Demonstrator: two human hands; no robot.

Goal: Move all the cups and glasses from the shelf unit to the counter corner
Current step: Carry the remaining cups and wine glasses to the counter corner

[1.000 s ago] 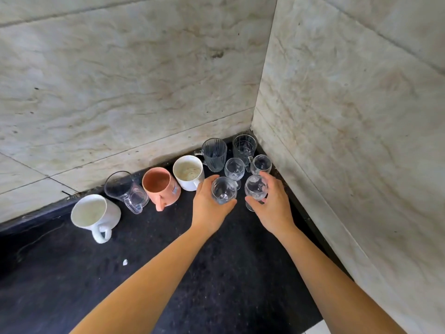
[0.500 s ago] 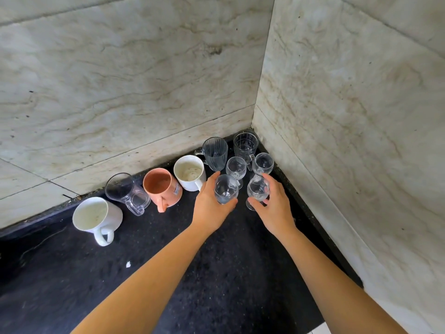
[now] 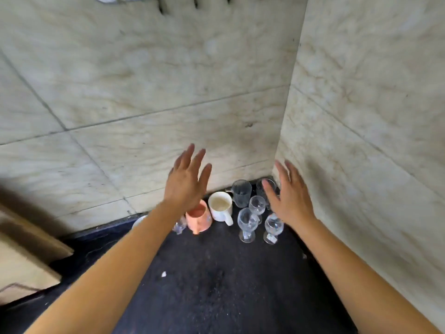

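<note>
Cups and glasses stand in the corner of the black counter. Two clear stemmed glasses stand in front: one on the left and one on the right. A third stemmed glass is behind them. Further back are a ribbed glass mug and a glass tumbler. A white mug and an orange mug stand to the left. My left hand hovers open above the orange mug. My right hand is raised open beside the glasses. Both hands hold nothing.
Marble-tiled walls close the corner at the back and on the right. A clear glass mug and a white cup's rim peek out beside my left forearm. A beige board or box lies at the left edge.
Both hands have let go of the two front stemmed glasses, which now stand on the counter. The hands have lifted up and spread open. The camera has tilted upward.
</note>
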